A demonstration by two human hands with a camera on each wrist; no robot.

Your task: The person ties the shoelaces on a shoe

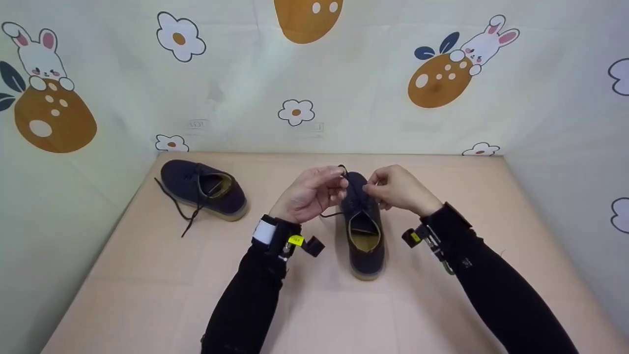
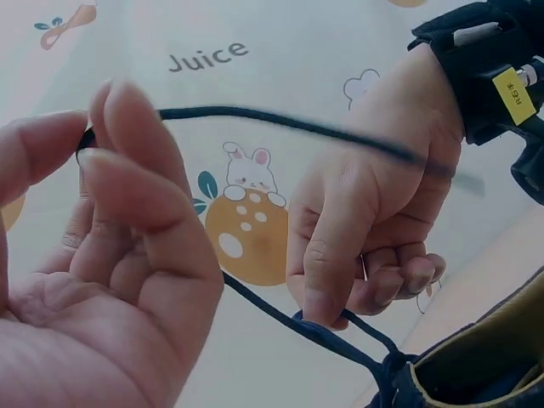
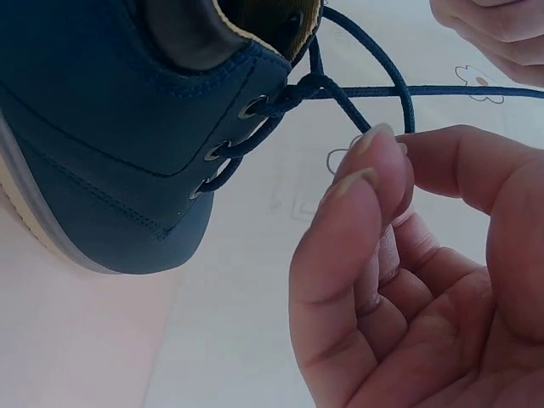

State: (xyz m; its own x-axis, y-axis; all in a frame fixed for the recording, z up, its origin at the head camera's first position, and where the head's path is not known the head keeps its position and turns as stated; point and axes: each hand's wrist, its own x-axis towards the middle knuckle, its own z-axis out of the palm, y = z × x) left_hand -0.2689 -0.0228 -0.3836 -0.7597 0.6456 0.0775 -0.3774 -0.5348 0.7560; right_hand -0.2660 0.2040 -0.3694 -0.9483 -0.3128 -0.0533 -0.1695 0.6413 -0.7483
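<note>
A dark blue lace-up shoe stands on the table between the two hands, its toe pointing away. My left hand, at the shoe's left, pinches one dark shoelace between thumb and fingers. From that pinch the lace's free end sweeps rightward, blurred at its tip. On the other side, my right hand pinches a loop of lace between thumb and fingertips, close over the eyelets. In the right wrist view a crossed lace knot sits at the shoe's top eyelets.
The matching dark blue shoe lies at the back left, its untied lace trailing on the pale table. A printed cloth with rabbits and flowers stands behind and along both sides.
</note>
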